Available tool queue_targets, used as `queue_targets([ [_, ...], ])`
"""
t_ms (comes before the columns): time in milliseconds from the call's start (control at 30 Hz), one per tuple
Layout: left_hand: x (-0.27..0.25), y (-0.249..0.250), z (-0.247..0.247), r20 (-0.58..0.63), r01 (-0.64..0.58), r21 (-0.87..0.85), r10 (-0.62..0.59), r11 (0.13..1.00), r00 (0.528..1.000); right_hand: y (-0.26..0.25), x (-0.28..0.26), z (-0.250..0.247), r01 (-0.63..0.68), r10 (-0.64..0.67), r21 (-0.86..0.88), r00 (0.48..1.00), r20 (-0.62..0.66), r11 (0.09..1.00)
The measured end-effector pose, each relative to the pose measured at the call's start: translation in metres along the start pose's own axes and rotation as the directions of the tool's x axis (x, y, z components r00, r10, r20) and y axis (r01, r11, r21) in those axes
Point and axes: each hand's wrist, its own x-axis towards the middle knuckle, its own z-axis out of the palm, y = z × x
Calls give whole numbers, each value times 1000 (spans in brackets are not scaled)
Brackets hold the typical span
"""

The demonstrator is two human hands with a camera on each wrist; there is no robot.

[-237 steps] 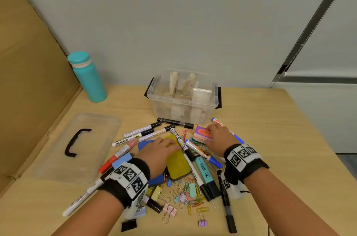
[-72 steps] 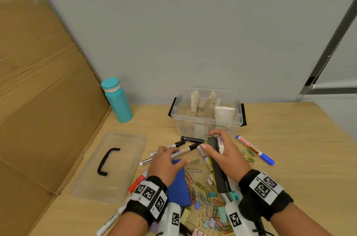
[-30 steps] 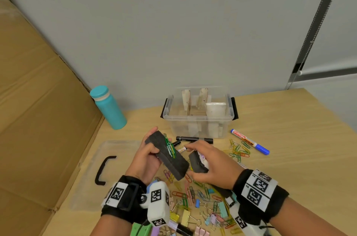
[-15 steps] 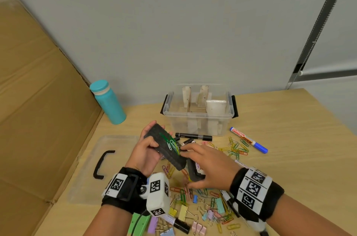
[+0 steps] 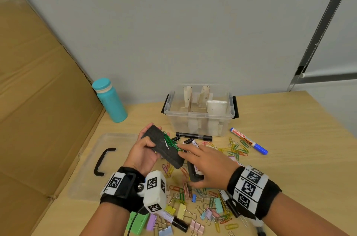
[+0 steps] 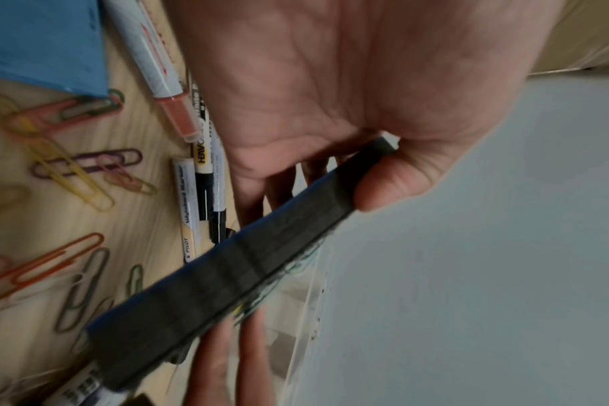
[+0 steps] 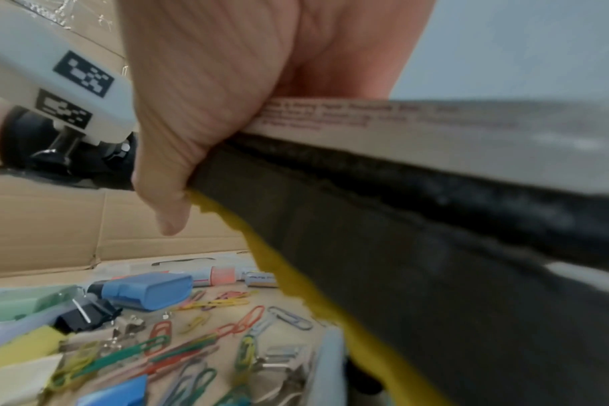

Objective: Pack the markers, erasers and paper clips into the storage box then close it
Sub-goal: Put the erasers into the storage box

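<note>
My left hand [image 5: 151, 136] grips a dark felt eraser [image 5: 164, 150] above the table, pad side up, with green paper clips [image 5: 170, 142] stuck to the pad. My right hand [image 5: 191, 160] clamps a second eraser [image 5: 195, 176] under its palm with the thumb, and its straight fingertips [image 5: 181, 147] touch the green clips. The right wrist view shows that second eraser [image 7: 435, 219] close up, black felt with a yellow edge. The open clear storage box [image 5: 170, 104] stands behind, holding white pieces. Markers [image 5: 194, 136], loose paper clips [image 5: 235, 148] and binder clips [image 5: 183, 212] lie scattered.
The clear lid [image 5: 87, 177] with its black handle lies to the left beside a cardboard wall [image 5: 38, 100]. A teal bottle [image 5: 110, 100] stands at the back left. A blue-capped marker [image 5: 249, 140] lies right of the box. A blue eraser [image 7: 146, 291] lies on the table.
Both hands lifted erasers off the table. Over the last second my right hand rose and its fingers reached the green clips on the left eraser's pad.
</note>
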Motion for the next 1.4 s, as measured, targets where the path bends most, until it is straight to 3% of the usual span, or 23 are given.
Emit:
queue_targets([
  [133, 0, -1, -6, -23, -6, 2, 6, 1000, 1000, 4, -4, -7, 17, -15, -46, 998, 62, 999],
  [300, -1, -8, -3, -23, 4, 50, -3, 999, 1000, 3, 6, -14, 3, -3, -1, 1000, -2, 1000],
  [400, -1, -9, 0, -3, 21, 91, -21, 996, 1000, -4, 14, -10, 8, -8, 5, 999, 52, 1000],
  [700, -6, 11, -5, -9, -12, -2, 12, 1000, 1000, 9, -3, -6, -51, 69, -95, 979, 193, 994],
  [900, -12, 9, -6, -11, 12, 56, -12, 998, 1000, -13, 13, -22, -52, 52, -20, 998, 32, 998],
  [1067, -9, 10, -1, -44, 46, 75, -43, 996, 998, -30, 28, -19, 36, -25, -146, 997, 79, 989],
  [1400, -14, 30, -14, -7, 125, 124, -125, 984, 992, -28, 25, -11, -109, 136, -191, 981, 137, 976],
])
